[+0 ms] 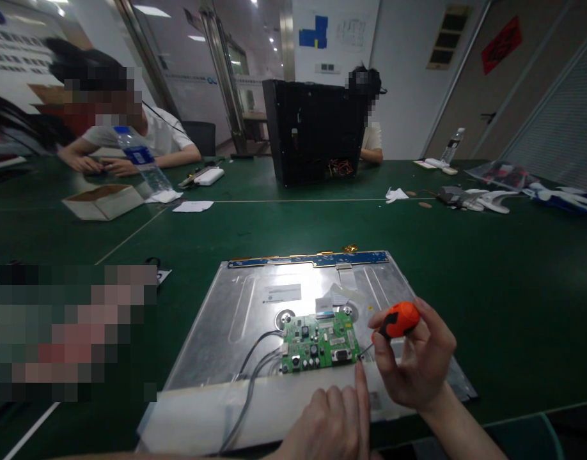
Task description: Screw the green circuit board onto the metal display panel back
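Observation:
A small green circuit board sits on the metal back of a display panel. My right hand grips a screwdriver by its orange and black handle. The thin shaft slants down to the board's lower right corner. There my left hand reaches with its index finger stretched out, the tip close to the screwdriver's tip. Its other fingers are bent over the panel's near edge, and no object shows in them. Any screw under the tip is too small to make out.
Grey cables run from the board over the near edge. On the green table are an open box, a water bottle, a large black casing and gloves. Two people sit across the table.

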